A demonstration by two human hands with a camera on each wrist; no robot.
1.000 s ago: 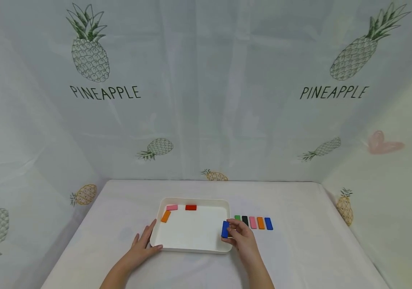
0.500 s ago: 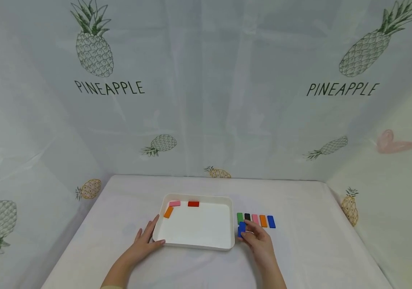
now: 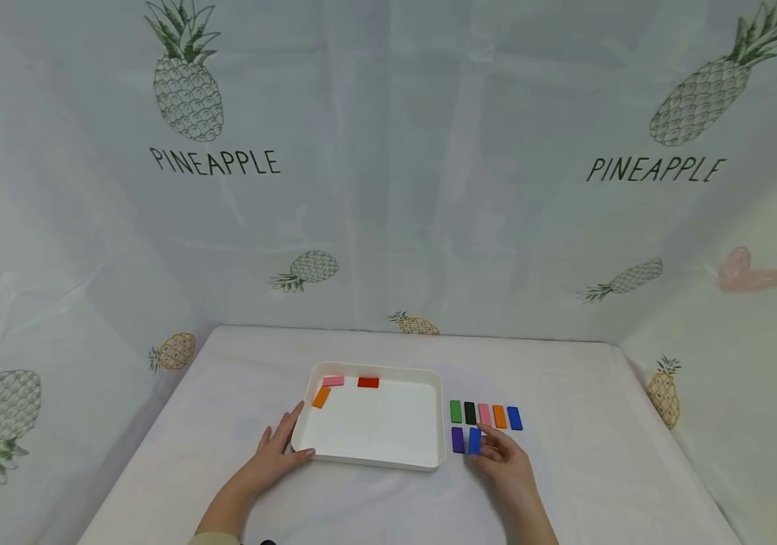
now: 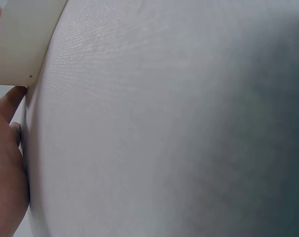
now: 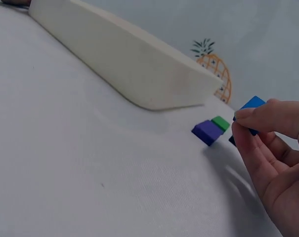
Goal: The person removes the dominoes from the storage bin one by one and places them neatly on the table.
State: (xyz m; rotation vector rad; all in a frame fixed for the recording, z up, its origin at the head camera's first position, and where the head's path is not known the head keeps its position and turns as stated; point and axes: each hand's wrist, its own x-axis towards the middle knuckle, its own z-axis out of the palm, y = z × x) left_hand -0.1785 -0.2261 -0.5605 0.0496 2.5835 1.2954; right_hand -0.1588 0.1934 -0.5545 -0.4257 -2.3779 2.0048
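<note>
My right hand [image 3: 507, 463] pinches a small flat blue block [image 3: 474, 441] between thumb and fingers, right of the white tray [image 3: 375, 428]. In the right wrist view the block [image 5: 252, 104] stands at the fingertips above the cloth. Just left of it lies a purple block [image 3: 457, 440]. My left hand [image 3: 273, 456], fingers spread, rests at the tray's near left corner. The left wrist view catches only part of that hand [image 4: 6, 168] against the tray wall [image 4: 25, 39].
Behind the held block runs a row: green [image 3: 456, 412], black [image 3: 470, 413], pink [image 3: 485, 414], orange [image 3: 500, 416] and another blue block [image 3: 514, 418]. Inside the tray lie pink [image 3: 333, 381], orange [image 3: 322, 397] and red blocks [image 3: 369, 382]. A pineapple-print curtain [image 3: 422, 189] hangs behind.
My right hand has moved right with the blue block, from over the tray's right edge to beside the row. The purple block now shows. My left hand stays at the tray; the head view has shifted slightly.
</note>
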